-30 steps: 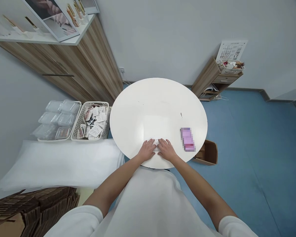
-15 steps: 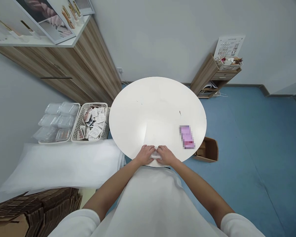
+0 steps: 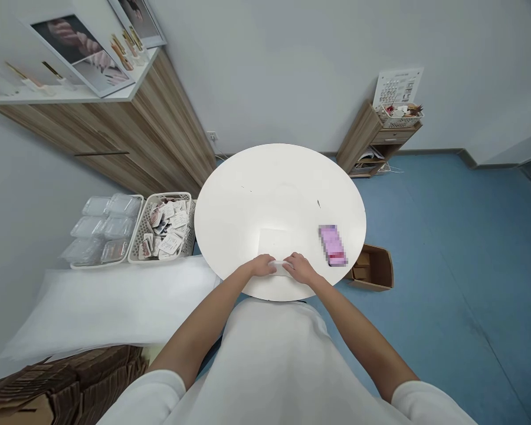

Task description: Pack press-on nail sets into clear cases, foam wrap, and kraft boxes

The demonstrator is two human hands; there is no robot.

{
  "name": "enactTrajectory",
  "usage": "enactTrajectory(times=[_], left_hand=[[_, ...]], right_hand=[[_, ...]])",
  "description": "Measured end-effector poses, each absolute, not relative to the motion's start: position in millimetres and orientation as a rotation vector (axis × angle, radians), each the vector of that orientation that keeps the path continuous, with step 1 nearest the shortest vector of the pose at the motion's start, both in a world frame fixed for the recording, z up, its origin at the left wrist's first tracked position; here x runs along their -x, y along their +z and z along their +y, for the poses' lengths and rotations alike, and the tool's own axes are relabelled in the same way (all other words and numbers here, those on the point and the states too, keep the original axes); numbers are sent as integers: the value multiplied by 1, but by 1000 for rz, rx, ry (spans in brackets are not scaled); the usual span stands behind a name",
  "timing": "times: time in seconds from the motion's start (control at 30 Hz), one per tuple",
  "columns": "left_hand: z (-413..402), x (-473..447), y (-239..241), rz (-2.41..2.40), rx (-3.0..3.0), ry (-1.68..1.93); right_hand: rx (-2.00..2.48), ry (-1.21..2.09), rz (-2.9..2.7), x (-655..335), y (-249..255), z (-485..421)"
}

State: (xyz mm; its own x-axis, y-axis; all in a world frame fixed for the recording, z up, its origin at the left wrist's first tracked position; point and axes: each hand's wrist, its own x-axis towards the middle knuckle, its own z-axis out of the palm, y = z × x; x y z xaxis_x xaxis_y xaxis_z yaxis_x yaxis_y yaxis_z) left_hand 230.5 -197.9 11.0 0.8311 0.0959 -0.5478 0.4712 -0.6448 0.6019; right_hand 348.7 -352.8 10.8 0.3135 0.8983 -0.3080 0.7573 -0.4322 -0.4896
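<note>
On the white oval table, my left hand curls over the left end of a small white rolled bundle. My right hand grips the other end, fingers bent. What the bundle contains is hidden. From its far side a thin white sheet extends flat over the tabletop, barely standing out against it. A purple pixelated object, phone-like in shape, lies to the right of my right hand, apart from it.
Left of the table stand a basket of printed cards and clear plastic boxes. Below them lies a stack of white sheets, with folded cardboard underneath. An open cardboard box sits on the floor at right.
Both hands have moved forward with the bundle, away from the table's near edge. The view has tilted slightly. The purple object stays in place on the table.
</note>
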Motion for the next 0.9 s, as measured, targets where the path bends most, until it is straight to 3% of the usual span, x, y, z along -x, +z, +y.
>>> enactTrajectory(times=[0.37, 0.57, 0.7, 0.8, 0.9], left_hand=[[-196, -225, -11, 814, -2135, -220], [-200, -217, -5, 905, -2395, -32], [-220, -206, 1, 516, -2680, 69], [-240, -198, -1, 193, -2739, -29], [-253, -193, -9, 215, -2745, -106]], right_hand=[[2499, 620, -1519, -350, -6, -341], [2535, 337, -1507, -350, -8, -344], [2547, 259, -1276, -338, 4, -357], [2493, 427, -1252, -320, 6, -371], [2438, 584, -1246, -306, -1, -379]])
